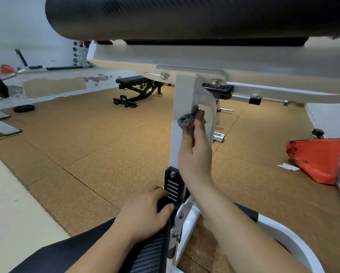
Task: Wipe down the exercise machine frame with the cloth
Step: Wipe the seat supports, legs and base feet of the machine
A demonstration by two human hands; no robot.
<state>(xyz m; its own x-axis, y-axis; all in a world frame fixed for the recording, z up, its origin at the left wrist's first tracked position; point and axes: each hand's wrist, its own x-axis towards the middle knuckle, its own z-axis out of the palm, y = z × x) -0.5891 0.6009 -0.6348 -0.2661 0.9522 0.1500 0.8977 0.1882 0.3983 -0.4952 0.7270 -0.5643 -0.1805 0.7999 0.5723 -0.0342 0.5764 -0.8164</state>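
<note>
On the head camera, the first risk I see is the cloth (186, 120) itself. It is bunched into a small grey wad, so only a narrow patch meets the white upright post (182, 91), and a stroke could leave strips of frame unwiped. It sits out near the fingertips rather than deep in the palm, so I judge a hard rub across the post's edge could drag it loose. Just above are a bolted plate and a black ribbed block (217, 89). A fast upward stroke could knock the knuckles on them or snag the cloth. The black padded roller (184, 16) overhangs close above the camera, so leaning in risks a bump.

The right hand (194, 154) reaches up along the post with its back towards me, wrist low and fingers pointing upward. It is closed on the cloth and presses it to the post about midway up. The left hand (145, 211) is low at the foot of the post, fingers and thumb curled round the black slotted bracket (173, 186), apparently bracing. An orange bag (318, 160) lies on the cork floor, well apart to the right.
</note>
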